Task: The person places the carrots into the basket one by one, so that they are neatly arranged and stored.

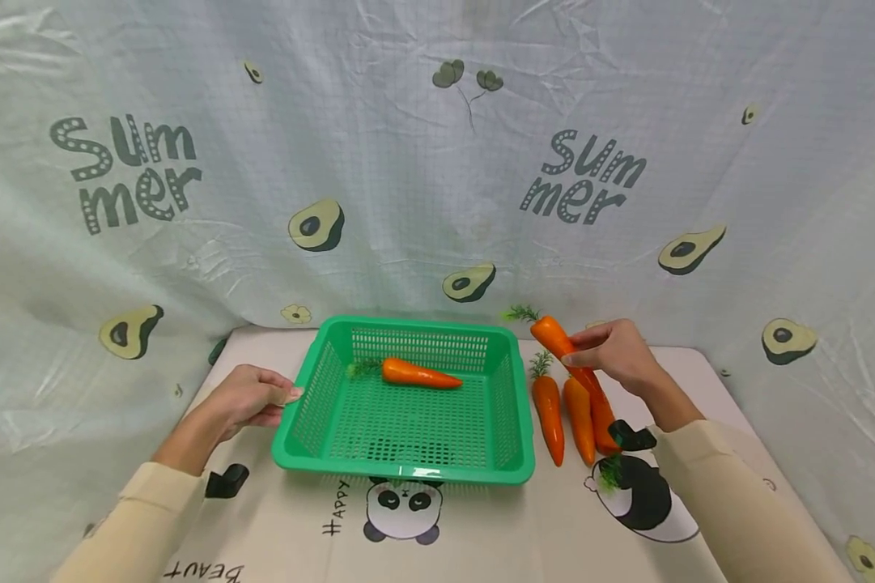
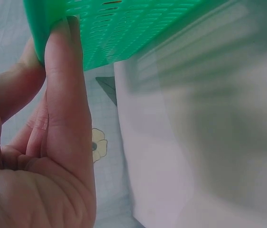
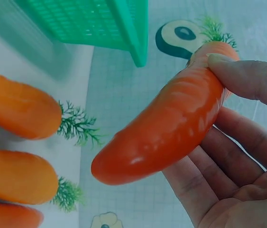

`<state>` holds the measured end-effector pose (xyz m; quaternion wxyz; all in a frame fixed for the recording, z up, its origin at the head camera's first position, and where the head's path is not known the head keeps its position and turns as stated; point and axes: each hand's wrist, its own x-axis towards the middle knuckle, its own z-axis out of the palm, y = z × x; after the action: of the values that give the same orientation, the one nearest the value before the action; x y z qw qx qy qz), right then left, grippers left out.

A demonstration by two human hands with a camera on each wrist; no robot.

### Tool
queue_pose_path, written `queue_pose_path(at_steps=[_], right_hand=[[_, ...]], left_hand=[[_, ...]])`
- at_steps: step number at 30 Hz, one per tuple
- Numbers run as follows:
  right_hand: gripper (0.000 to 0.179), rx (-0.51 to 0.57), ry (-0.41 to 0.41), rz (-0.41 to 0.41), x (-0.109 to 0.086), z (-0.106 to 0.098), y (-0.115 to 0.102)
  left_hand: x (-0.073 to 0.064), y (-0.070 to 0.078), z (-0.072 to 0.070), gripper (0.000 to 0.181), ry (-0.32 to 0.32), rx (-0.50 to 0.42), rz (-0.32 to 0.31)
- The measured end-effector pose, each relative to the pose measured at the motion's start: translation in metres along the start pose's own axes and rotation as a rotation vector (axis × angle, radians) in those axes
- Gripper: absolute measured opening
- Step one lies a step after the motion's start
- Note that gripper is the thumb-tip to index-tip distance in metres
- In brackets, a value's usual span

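Note:
My left hand (image 1: pixel 251 397) pinches the left rim of a green plastic basket (image 1: pixel 408 468) between thumb and fingers; in the left wrist view the thumb (image 2: pixel 67 85) presses against the rim. Inside the basket lies one orange carrot (image 1: pixel 418 374) with a leafy green top. Right of the basket, my right hand (image 1: pixel 615 352) holds another carrot (image 3: pixel 166 128) in the air, its green top pointing up and left. Below that hand, several carrots lie side by side on the table, among them a left one (image 1: pixel 549 417) and a middle one (image 1: pixel 579 417).
The pale table (image 1: pixel 481 534) bears a printed panda and lettering in front of the basket. Behind and at both sides hangs a light curtain (image 1: pixel 408 162) with avocado prints, close to the table's back edge.

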<state>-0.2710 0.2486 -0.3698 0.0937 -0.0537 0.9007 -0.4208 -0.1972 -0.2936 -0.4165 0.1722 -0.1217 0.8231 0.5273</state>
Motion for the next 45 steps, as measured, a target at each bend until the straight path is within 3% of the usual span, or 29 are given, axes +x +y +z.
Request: queue_pose_path(at_steps=[29,45], right_hand=[[0.045,-0.017,-0.055,-0.051,0.016,0.021,-0.021],[0.044,0.059,-0.086,-0.07,0.024,0.031,-0.032]], left_hand=[[0.0,0.002,-0.001,0.037,-0.005,-0.004,-0.011],[0.0,0.002,-0.002,0.037,-0.015,-0.017,-0.005]])
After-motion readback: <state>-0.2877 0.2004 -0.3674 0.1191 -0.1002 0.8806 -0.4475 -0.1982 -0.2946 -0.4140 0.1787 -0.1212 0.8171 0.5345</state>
